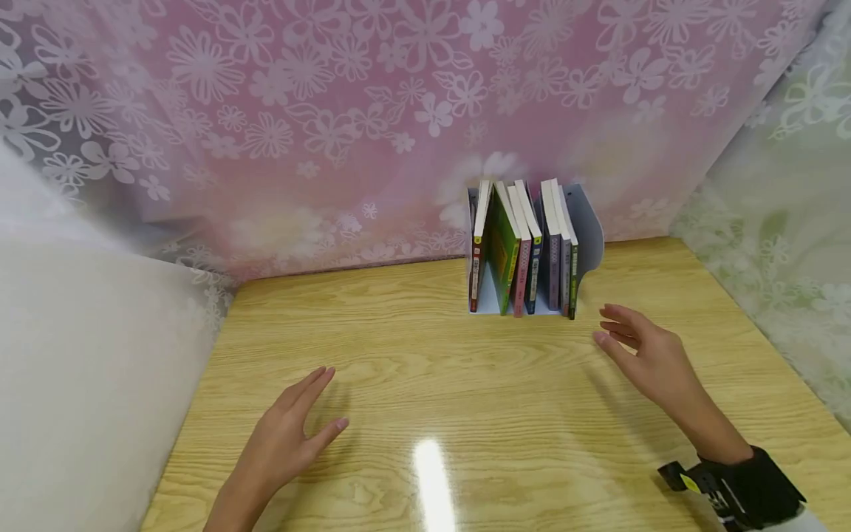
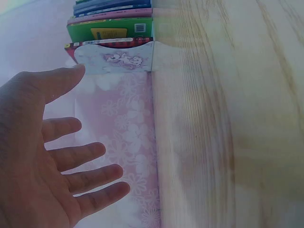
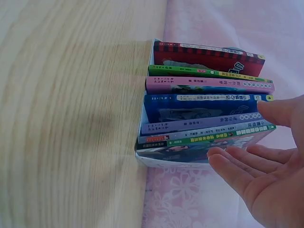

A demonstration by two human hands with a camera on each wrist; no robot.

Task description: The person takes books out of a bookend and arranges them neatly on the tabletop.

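Observation:
A pale bookend rack [image 1: 588, 229] stands at the back of the wooden table, holding several thin books in a leaning row. Among them are a red book [image 3: 209, 59], a green book [image 1: 503, 258], a pink book [image 3: 209, 84] and a dark blue book [image 3: 204, 107]. My right hand [image 1: 654, 358], fingers loosely bent and holding nothing, hovers in front and to the right of the rack. Over the left part of the table is my left hand [image 1: 282, 436], its fingers extended and thumb apart, with nothing in its grasp. The left wrist view shows the rack's white end panel [image 2: 116, 58] with a cartoon picture.
A light wood-grain table [image 1: 399, 369] spreads under both hands, with a bright reflection near its front. Behind it hangs a pink flowered curtain [image 1: 372, 133]. White cloth [image 1: 86, 369] borders the left side, and a pale green flowered cloth [image 1: 784, 222] the right. A black wrist strap [image 1: 758, 488] circles the right wrist.

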